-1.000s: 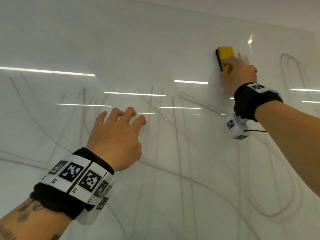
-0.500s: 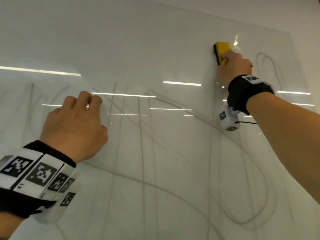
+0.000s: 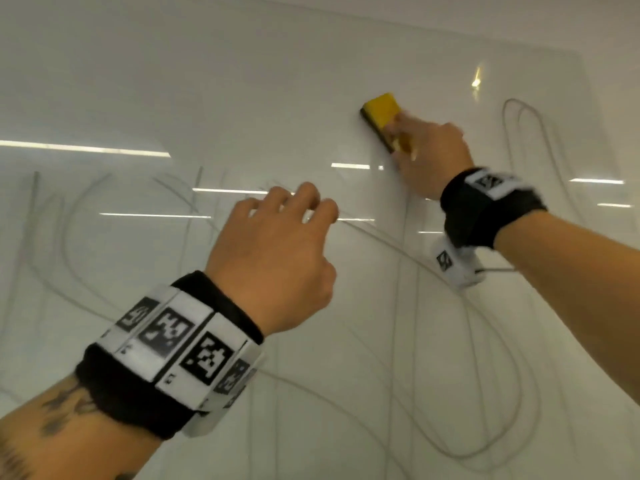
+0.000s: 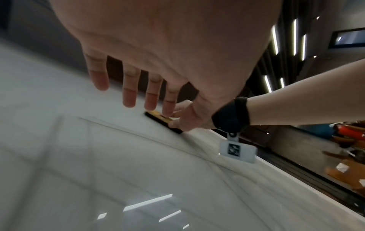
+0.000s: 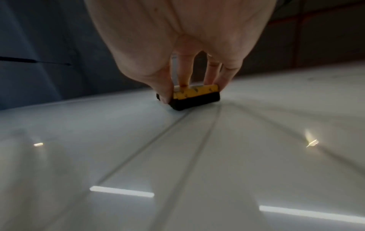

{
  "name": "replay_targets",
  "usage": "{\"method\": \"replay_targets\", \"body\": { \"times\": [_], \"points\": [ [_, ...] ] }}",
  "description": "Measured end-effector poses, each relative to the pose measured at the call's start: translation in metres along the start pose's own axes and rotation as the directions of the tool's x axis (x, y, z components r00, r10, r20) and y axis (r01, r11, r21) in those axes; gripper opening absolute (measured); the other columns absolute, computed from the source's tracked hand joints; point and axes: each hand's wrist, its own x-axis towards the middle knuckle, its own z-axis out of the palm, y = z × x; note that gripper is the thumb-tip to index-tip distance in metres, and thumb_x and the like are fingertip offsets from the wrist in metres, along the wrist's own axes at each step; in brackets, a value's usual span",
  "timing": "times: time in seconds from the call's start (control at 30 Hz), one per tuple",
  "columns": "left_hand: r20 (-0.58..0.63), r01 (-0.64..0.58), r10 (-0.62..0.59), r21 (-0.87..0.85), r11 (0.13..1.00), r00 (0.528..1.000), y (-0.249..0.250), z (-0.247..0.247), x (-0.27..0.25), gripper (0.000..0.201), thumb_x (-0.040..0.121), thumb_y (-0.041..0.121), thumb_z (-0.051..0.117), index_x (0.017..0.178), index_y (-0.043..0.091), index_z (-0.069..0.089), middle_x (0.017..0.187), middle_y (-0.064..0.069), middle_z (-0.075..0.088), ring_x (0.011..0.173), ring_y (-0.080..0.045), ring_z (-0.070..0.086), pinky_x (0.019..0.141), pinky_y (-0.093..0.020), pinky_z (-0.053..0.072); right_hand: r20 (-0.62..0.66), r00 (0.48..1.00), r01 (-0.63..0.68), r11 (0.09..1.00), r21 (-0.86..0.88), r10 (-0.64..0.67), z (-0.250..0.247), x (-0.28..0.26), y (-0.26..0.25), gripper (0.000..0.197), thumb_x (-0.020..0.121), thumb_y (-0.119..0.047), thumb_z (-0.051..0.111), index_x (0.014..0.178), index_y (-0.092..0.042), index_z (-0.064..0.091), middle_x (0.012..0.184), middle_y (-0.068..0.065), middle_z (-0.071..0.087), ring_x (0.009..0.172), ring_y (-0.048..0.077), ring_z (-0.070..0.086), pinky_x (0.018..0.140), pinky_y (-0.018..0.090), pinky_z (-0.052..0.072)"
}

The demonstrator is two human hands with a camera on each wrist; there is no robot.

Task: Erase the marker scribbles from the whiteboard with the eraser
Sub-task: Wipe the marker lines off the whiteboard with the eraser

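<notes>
Glossy smooth whiteboard (image 3: pixel 242 81); eraser (image 5: pixel 195 97) with black felt.

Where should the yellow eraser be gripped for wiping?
Grip the eraser by its yellow back, across the narrow width, coming from behind, away from the whiteboard. Its dark felt must lie flat on the board; the right hand pinches it that way, thumb opposite fingers.

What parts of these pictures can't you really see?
- Head view: the lower end of the yellow eraser is hidden under the right hand.
- Head view: the scribbles run off the bottom edge.
- Left wrist view: whether the left hand's fingers touch the whiteboard; too blurred.
</notes>
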Motion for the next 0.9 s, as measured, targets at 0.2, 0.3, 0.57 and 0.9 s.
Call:
{"method": "replay_targets", "body": {
  "times": [0.2, 0.3, 0.57, 0.9],
  "points": [
    [0.238, -0.069, 0.058, 0.040, 0.997, 0.970, 0.026, 0.030, 0.009, 0.068, 0.089, 0.048, 0.051, 0.150, 0.040, 0.020, 0.157, 0.008, 0.018, 0.141, -0.021, 0.027, 0.115, -0.044, 0.023, -0.020, 1.000, -0.006, 0.998, -0.064, 0.004, -0.018, 0.012, 0.045, 0.049, 0.096, -0.024, 0.058, 0.142, -0.041, 0.050, 0.144, 0.008, 0.056, 0.125, 0.042, 0.050, 0.106, 0.038, 0.042],
    [0.260, -0.081, 0.060, 0.071, 0.994, 0.964, 0.026, 0.041, 0.003, 0.072, 0.089, 0.046, 0.055, 0.150, 0.042, 0.017, 0.159, 0.009, 0.012, 0.144, -0.021, 0.020, 0.117, -0.044, 0.018, -0.107, 0.955, -0.278, 0.961, 0.005, 0.277, -0.035, 0.036, 0.065, 0.045, 0.096, -0.022, 0.055, 0.138, -0.037, 0.053, 0.133, 0.019, 0.056, 0.103, 0.038, 0.056, 0.085, 0.031, 0.043],
    [0.217, -0.081, 0.069, 0.049, 0.996, 0.974, 0.022, 0.050, -0.002, 0.070, 0.092, 0.041, 0.052, 0.152, 0.042, 0.015, 0.162, 0.006, 0.009, 0.146, -0.022, 0.016, 0.118, -0.044, 0.012, -0.013, 0.982, 0.187, 0.982, 0.000, -0.187, 0.012, -0.060, 0.037, 0.051, 0.096, -0.023, 0.063, 0.145, -0.034, 0.051, 0.151, -0.013, 0.050, 0.108, 0.029, 0.045, 0.099, 0.035, 0.036],
    [0.218, -0.072, 0.054, 0.075, 0.995, 0.974, 0.029, 0.048, 0.003, 0.066, 0.090, 0.045, 0.053, 0.148, 0.040, 0.021, 0.155, 0.006, 0.016, 0.142, -0.025, 0.020, 0.119, -0.046, 0.015, -0.090, 0.977, -0.198, 0.980, -0.013, 0.196, -0.016, -0.021, 0.070, 0.044, 0.097, -0.026, 0.056, 0.140, -0.035, 0.052, 0.137, 0.018, 0.058, 0.117, 0.043, 0.054, 0.099, 0.037, 0.045]
  ]
}}
